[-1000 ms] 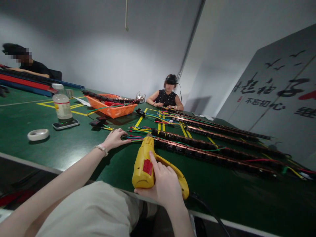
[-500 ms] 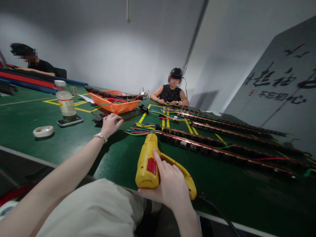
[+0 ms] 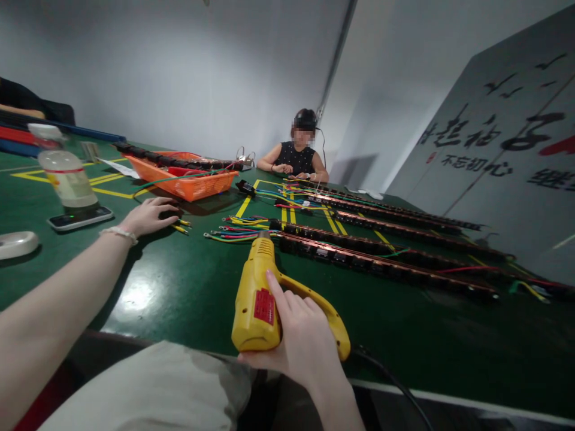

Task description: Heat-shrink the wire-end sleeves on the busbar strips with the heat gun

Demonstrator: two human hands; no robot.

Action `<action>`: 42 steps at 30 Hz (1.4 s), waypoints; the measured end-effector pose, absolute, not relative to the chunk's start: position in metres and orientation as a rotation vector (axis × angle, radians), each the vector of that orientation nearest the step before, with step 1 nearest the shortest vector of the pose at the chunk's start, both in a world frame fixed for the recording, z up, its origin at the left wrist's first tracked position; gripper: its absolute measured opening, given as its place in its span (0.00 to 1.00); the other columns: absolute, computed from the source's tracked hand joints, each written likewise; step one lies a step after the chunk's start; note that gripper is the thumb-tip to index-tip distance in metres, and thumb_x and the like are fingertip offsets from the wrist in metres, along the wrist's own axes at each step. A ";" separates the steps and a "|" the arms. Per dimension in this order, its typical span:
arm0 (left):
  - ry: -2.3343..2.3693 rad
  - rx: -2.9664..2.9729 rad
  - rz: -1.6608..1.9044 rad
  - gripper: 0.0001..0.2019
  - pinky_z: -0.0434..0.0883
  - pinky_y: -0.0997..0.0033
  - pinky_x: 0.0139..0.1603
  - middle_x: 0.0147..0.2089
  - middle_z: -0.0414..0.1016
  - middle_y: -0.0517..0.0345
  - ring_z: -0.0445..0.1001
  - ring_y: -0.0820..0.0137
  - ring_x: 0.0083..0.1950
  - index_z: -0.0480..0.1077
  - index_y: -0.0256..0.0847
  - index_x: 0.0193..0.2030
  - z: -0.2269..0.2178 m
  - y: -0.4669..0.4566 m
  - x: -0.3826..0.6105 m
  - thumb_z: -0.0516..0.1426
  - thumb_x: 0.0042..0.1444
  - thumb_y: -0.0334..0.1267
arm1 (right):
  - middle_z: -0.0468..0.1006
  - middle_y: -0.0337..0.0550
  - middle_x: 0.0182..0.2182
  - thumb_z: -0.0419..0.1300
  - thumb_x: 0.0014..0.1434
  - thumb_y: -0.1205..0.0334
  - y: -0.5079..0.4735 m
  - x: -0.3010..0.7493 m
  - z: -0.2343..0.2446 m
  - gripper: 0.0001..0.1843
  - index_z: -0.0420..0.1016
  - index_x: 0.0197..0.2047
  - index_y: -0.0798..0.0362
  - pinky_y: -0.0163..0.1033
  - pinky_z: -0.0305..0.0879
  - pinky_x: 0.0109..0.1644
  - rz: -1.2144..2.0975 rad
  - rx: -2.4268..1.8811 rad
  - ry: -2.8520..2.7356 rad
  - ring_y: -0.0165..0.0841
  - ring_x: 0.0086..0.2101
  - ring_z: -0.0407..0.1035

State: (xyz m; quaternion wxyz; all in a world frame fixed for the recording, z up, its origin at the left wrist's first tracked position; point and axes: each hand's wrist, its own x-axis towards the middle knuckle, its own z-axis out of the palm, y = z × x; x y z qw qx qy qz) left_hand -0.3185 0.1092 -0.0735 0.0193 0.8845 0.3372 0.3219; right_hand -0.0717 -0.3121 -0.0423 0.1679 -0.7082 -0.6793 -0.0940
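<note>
My right hand [image 3: 300, 338] is wrapped round the handle of a yellow electric screwdriver [image 3: 256, 296], index finger lying along its side, its tip pointing at the near end of a long black power strip [image 3: 359, 254]. Coloured wires [image 3: 233, 234] fan out from that end. My left hand [image 3: 146, 216] reaches left over the green table [image 3: 179, 287] and rests on a small black part [image 3: 171, 214] with yellow-tipped wires beside the orange tray; its fingers curl over the part.
An orange tray [image 3: 188, 182] with parts stands behind my left hand. A bottle [image 3: 65, 173] stands on a phone [image 3: 81, 218], and a white tape roll [image 3: 15, 244] lies at the left. More power strips [image 3: 386, 215] run right. A person [image 3: 296, 157] sits at the far end.
My left hand left the coloured wires at the strip's end and moved left to the small black part near the orange tray. The right hand kept its hold on the screwdriver.
</note>
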 end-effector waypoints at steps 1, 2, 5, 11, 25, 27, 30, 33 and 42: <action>1.017 2.797 0.907 0.31 0.54 0.55 0.64 0.57 0.68 0.50 0.61 0.60 0.56 0.76 0.38 0.42 -0.073 0.110 -0.320 0.52 0.49 0.65 | 0.72 0.44 0.37 0.61 0.37 0.26 -0.312 -0.072 -0.043 0.68 0.40 0.70 0.55 0.47 0.63 0.42 -0.270 -2.017 -1.931 0.40 0.34 0.67; 1.000 2.847 0.806 0.34 0.51 0.53 0.64 0.59 0.66 0.49 0.60 0.60 0.58 0.76 0.38 0.43 -0.072 0.110 -0.321 0.49 0.49 0.67 | 0.72 0.44 0.38 0.61 0.37 0.26 -0.311 -0.072 -0.043 0.67 0.40 0.70 0.55 0.48 0.63 0.43 -0.266 -2.020 -1.929 0.40 0.34 0.67; 1.049 2.891 0.686 0.41 0.47 0.50 0.65 0.60 0.64 0.46 0.58 0.58 0.60 0.76 0.37 0.43 -0.069 0.105 -0.326 0.42 0.48 0.73 | 0.72 0.45 0.39 0.60 0.37 0.26 -0.310 -0.071 -0.043 0.67 0.40 0.70 0.54 0.48 0.63 0.44 -0.216 -2.035 -1.923 0.41 0.36 0.68; 1.131 2.919 0.578 0.44 0.47 0.50 0.64 0.59 0.65 0.46 0.59 0.57 0.61 0.77 0.41 0.42 -0.067 0.070 -0.340 0.41 0.41 0.78 | 0.72 0.45 0.40 0.63 0.34 0.27 -0.329 -0.062 -0.040 0.69 0.40 0.70 0.53 0.50 0.63 0.46 -0.064 -2.008 -1.947 0.43 0.37 0.68; 0.879 3.031 0.798 0.21 0.69 0.52 0.54 0.60 0.64 0.54 0.62 0.53 0.58 0.75 0.53 0.42 -0.073 -0.088 -0.286 0.54 0.51 0.62 | 0.74 0.45 0.48 0.73 0.27 0.38 -0.376 -0.020 -0.027 0.72 0.40 0.70 0.47 0.49 0.64 0.50 0.085 -2.061 -1.928 0.45 0.45 0.70; 0.851 3.050 0.792 0.21 0.70 0.51 0.52 0.60 0.64 0.52 0.61 0.52 0.59 0.75 0.51 0.43 -0.069 -0.104 -0.257 0.53 0.53 0.61 | 0.74 0.46 0.47 0.72 0.28 0.37 -0.380 -0.014 -0.030 0.71 0.41 0.69 0.48 0.48 0.65 0.49 0.063 -2.089 -1.902 0.45 0.44 0.70; 0.847 3.103 0.768 0.20 0.71 0.51 0.50 0.59 0.65 0.50 0.61 0.51 0.59 0.74 0.49 0.41 -0.064 -0.113 -0.218 0.53 0.54 0.59 | 0.73 0.47 0.49 0.69 0.31 0.34 -0.385 -0.004 -0.034 0.69 0.40 0.69 0.46 0.48 0.66 0.46 -0.019 -2.076 -1.878 0.45 0.43 0.71; 0.858 3.151 0.734 0.21 0.70 0.51 0.50 0.57 0.65 0.46 0.61 0.50 0.58 0.74 0.45 0.39 -0.060 -0.109 -0.192 0.52 0.55 0.59 | 0.73 0.46 0.51 0.69 0.33 0.36 -0.390 0.002 -0.036 0.67 0.39 0.69 0.45 0.48 0.66 0.45 -0.098 -2.087 -1.849 0.44 0.42 0.71; 1.143 3.016 0.814 0.22 0.68 0.49 0.54 0.57 0.63 0.48 0.58 0.47 0.60 0.74 0.44 0.40 -0.067 -0.079 -0.218 0.53 0.52 0.59 | 0.74 0.48 0.48 0.70 0.33 0.39 -0.395 0.000 -0.036 0.66 0.42 0.69 0.49 0.50 0.65 0.48 -0.148 -2.155 -1.755 0.45 0.43 0.70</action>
